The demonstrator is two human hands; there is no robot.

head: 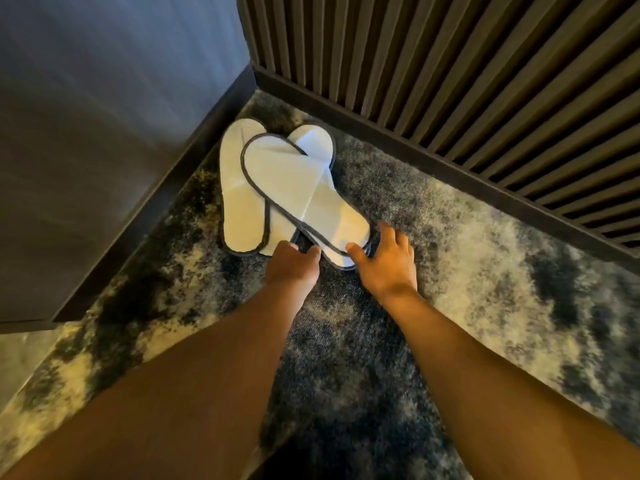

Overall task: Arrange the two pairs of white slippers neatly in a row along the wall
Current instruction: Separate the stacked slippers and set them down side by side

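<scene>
While both arms are stretched toward the corner, the white slippers (277,188) are seen piled crosswise on the mottled carpet (467,265), where the grey wall (104,116) meets the slatted panel (450,81). One slipper is laid diagonally over the others. Its near end is touched by the left hand (294,263), fingers curled at the edge, and by the right hand (384,261), fingers spread; a firm grasp cannot be told for either.

Slippers (277,188): white matt cloth, creased, dark fabric edge piping. Carpet (450,271): rough mottled pile, blue-grey and cream. Far-right wall (450,81): ribbed dark wood-look slats, matt. Left panel (86,133): smooth, slight sheen.
</scene>
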